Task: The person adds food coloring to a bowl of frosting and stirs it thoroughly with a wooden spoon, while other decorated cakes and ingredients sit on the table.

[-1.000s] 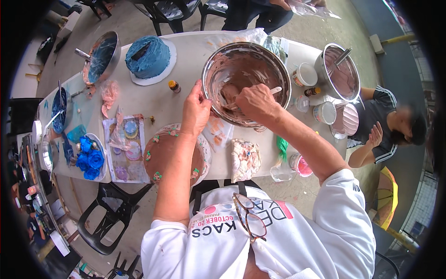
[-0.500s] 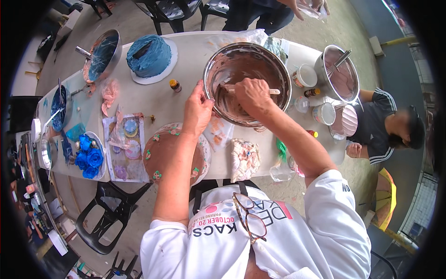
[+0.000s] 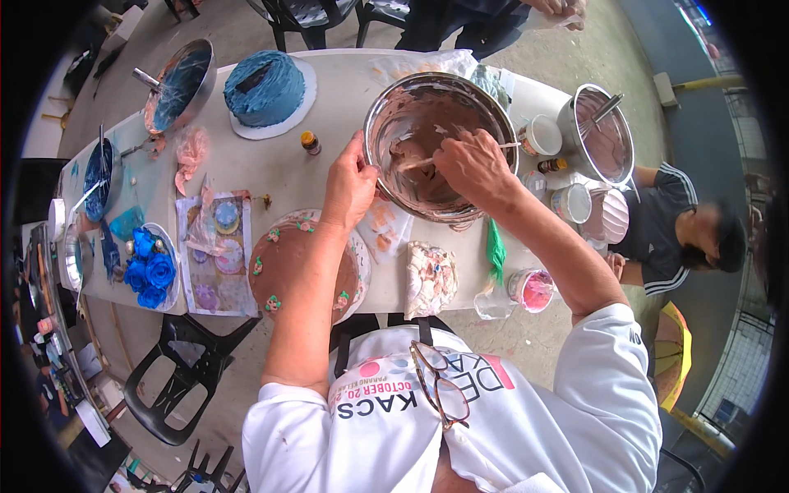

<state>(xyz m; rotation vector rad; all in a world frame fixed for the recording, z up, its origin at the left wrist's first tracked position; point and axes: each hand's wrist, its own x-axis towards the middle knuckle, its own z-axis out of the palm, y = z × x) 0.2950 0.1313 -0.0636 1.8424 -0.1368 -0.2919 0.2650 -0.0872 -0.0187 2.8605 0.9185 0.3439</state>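
Note:
A large steel mixing bowl (image 3: 369, 123), smeared with brown frosting, stands in front of me on the table. My left hand (image 3: 351, 186) is closed on its left rim, thumb over the edge. Inside the bowl, my right hand (image 3: 477, 167) is wrapped round a pale spatula (image 3: 416, 164); the handle end sticks out to the right, and the blade lies in the frosting (image 3: 436, 123) at the left. Under my left forearm sits a round brown-frosted cake (image 3: 283, 267) with small pink and green flowers, partly hidden by the arm.
A blue-frosted cake (image 3: 265, 92) stands far left beside a bowl (image 3: 201, 90) of blue frosting. Blue roses (image 3: 150, 275) lie at the left. On the right are a bowl of brown frosting (image 3: 604, 140), tubs (image 3: 541, 135) and a co-worker (image 3: 657, 214). A crumpled bag (image 3: 430, 279) lies near me.
My right hand has moved right within the bowl, the spatula swinging so its blade shows at the left. My left hand stays on the rim. The co-worker's hands at the top have shifted.

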